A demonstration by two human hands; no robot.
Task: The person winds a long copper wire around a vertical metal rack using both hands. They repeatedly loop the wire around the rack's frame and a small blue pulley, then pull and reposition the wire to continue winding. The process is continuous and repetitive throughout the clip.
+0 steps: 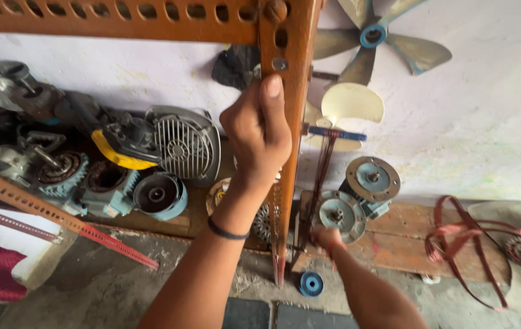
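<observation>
My left hand is closed around an upright rust-orange slotted metal post, thumb pointing up; a black band circles that wrist. Lower and to the right, my right hand is closed on the bottom end of a bundle of thin reddish-brown wires. The wires run tight from a small blue bar down to that hand, just right of the post. The fingers of the right hand are blurred.
Several old electric motors and a ribbed fan cover lie at left. Two round motor end covers sit on a wooden plank. Fan blades hang on the wall. A red strap, a blue spool and a red slotted bar lie nearby.
</observation>
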